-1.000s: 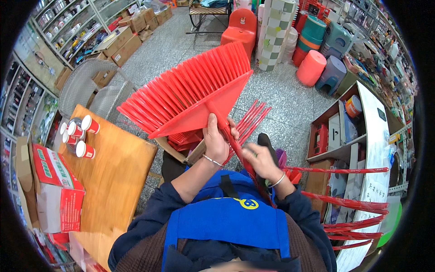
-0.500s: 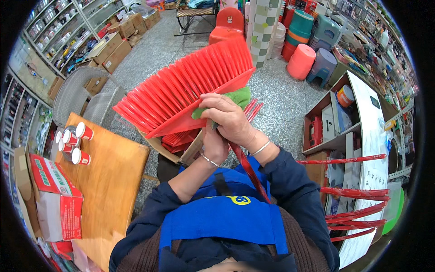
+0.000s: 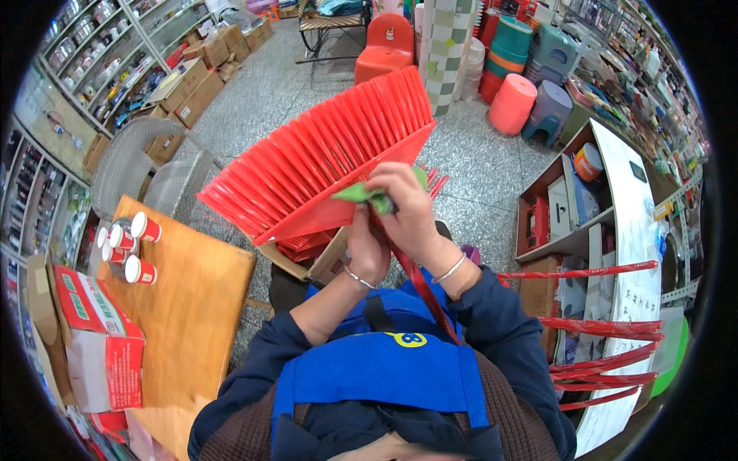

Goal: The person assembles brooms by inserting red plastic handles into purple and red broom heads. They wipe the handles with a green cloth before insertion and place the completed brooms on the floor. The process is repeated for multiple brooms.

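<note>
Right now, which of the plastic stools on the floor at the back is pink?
The round pink stool, nearest the red broom head. Beside it to the right stands a grey-blue stool; behind stands a stack of teal ones.

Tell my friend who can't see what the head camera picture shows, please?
A person's right hand presses a green cloth against a big red broom head, while the left hand steadies it from below. A wooden table with small red-and-white bottles stands to the left, in a shop.

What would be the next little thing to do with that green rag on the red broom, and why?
Probably slide the right hand with the small green cloth along the red plastic broom head, since the cloth sits only at its neck while the left hand steadies it below.
</note>
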Demonstrator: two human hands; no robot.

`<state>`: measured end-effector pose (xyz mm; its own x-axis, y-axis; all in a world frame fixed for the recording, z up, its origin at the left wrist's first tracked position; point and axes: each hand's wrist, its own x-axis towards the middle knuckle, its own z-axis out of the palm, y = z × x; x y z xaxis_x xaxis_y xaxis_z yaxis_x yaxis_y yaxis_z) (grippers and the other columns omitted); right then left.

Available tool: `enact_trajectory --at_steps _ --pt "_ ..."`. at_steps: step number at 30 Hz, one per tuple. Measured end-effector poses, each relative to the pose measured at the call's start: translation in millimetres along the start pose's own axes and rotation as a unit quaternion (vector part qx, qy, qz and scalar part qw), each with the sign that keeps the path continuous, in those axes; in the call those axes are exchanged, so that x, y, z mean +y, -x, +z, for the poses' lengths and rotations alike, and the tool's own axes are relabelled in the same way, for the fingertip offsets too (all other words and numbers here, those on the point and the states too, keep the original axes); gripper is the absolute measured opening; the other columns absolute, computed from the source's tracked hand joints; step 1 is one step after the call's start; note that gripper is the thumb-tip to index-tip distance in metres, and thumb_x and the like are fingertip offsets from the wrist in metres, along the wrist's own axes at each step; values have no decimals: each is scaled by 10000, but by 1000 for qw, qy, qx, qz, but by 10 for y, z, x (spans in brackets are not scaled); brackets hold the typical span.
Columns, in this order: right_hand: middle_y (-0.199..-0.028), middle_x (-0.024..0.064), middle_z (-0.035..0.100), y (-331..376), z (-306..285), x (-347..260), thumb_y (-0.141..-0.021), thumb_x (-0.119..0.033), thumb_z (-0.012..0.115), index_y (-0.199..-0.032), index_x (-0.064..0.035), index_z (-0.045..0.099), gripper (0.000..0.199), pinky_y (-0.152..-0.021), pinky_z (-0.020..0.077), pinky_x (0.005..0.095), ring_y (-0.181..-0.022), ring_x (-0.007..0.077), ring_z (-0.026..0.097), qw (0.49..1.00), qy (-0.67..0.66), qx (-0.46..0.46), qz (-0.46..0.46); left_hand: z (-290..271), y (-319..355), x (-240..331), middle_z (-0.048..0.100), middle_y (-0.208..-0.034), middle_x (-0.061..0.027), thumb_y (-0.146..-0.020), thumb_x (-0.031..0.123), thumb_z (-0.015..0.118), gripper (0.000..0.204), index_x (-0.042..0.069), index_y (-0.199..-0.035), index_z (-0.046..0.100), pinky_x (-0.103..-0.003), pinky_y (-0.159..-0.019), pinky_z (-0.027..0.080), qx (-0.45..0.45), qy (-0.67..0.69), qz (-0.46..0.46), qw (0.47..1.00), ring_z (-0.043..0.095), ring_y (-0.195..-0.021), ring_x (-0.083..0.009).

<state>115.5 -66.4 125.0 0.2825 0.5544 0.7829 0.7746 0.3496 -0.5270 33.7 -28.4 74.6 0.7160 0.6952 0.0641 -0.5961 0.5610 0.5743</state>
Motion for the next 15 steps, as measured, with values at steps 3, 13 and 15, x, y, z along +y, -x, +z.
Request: enact_trajectory --at_steps 3,13,15 --pt "-977 43 589 -49 -46 7 -588 42 641 -871 -88 630 311 -808 458 369 -933 274 557 995 40 -41 -80 -20 20 12 460 -1299 -66 -1003 327 286 417 60 -1307 389 -327 -1013 373 -8 2 11 1000 453 -1202 -169" --pt "-957 17 600 -111 -394 484 -636 -55 613 -884 -150 691 277 -743 453 356 -839 247 558 970 199 -46 -131 -22 84 61 490 -699 -54 -947 532 290 511 64 -905 491 -322 -555 406 -32 -40 -70 996 470 -588 -165" --pt "-931 56 599 -36 -490 705 -633 -18 608 -927 -142 688 329 -724 474 360 -811 265 556 959 258 -17 -117 -31 95 77 475 -665 -54 -942 550 291 555 46 -820 489 -319 -554 398 9 -29 -88 996 458 -577 -167"
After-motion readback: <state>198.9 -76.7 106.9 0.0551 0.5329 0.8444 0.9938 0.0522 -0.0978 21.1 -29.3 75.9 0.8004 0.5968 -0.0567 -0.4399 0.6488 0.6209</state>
